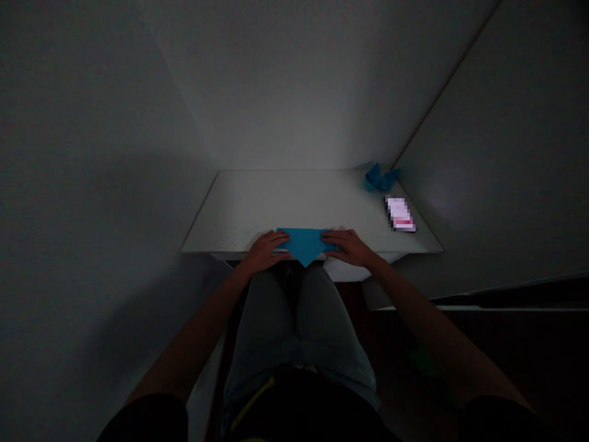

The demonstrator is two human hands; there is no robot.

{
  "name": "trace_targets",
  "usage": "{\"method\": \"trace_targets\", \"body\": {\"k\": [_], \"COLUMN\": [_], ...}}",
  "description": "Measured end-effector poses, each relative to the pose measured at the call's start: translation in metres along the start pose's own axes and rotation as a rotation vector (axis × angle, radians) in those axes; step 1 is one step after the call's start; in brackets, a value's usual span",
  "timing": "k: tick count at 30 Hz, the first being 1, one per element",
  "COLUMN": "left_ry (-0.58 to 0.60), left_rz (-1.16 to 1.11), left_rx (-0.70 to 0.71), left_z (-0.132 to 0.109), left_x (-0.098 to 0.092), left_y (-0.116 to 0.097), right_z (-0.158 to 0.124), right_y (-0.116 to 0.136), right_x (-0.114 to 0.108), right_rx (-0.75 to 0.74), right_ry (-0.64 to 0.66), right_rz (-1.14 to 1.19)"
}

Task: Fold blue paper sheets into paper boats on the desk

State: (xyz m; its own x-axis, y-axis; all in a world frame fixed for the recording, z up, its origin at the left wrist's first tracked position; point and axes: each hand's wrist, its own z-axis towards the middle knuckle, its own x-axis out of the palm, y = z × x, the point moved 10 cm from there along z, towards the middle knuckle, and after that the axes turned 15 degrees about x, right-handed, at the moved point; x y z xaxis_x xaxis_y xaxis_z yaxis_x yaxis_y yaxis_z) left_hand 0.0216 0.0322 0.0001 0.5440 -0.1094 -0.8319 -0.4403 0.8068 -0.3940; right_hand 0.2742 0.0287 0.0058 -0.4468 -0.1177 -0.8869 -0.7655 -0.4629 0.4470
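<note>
A sheet of blue paper [305,244], folded with a straight top edge and a point toward me, lies at the front edge of the white table. Its tip hangs past that edge. My left hand [267,250] grips the left end, fingers on top and thumb lower down near the edge. On the opposite end, my right hand [348,246] holds the paper in much the same way. The corners under my fingers are partly hidden.
A folded blue paper shape [381,178] rests in the table's back right corner. Closer to me lies a lit phone [400,213], its screen blurred. Walls enclose the white table [276,196] at the left, back and right. My legs are below its front edge.
</note>
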Motion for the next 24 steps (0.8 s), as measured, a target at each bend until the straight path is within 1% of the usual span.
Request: {"method": "trace_targets", "body": {"k": [3, 5, 8, 10, 12, 14, 18, 21, 24], "left_ry": [0.096, 0.119, 0.113, 0.12, 0.128, 0.111, 0.068, 0.071, 0.102], "left_rz": [-0.042, -0.073, -0.135, -0.166, -0.164, -0.13, -0.054, -0.04, -0.072], "left_rx": [0.071, 0.101, 0.147, 0.151, 0.112, 0.035, -0.154, -0.231, -0.264], "left_z": [-0.01, -0.01, 0.0, 0.01, 0.019, 0.027, 0.032, 0.031, 0.03], "left_x": [0.004, 0.002, -0.004, -0.007, -0.009, -0.01, -0.01, -0.006, 0.001], "left_y": [0.002, 0.005, 0.007, 0.007, 0.01, 0.018, 0.044, 0.06, 0.068], "right_z": [-0.007, -0.005, 0.003, 0.01, 0.017, 0.025, 0.037, 0.044, 0.051], "right_y": [-0.003, -0.005, -0.006, -0.006, -0.007, -0.012, -0.033, -0.043, -0.046], "right_x": [-0.002, -0.005, -0.008, -0.009, -0.008, -0.008, -0.006, -0.002, 0.002], "right_rx": [-0.06, -0.091, -0.123, -0.121, -0.094, -0.034, 0.143, 0.193, 0.207], "right_ry": [0.069, 0.105, 0.136, 0.14, 0.121, 0.073, -0.007, 0.027, 0.114], "right_rz": [0.002, 0.028, 0.109, 0.162, 0.184, 0.172, 0.095, 0.077, 0.106]}}
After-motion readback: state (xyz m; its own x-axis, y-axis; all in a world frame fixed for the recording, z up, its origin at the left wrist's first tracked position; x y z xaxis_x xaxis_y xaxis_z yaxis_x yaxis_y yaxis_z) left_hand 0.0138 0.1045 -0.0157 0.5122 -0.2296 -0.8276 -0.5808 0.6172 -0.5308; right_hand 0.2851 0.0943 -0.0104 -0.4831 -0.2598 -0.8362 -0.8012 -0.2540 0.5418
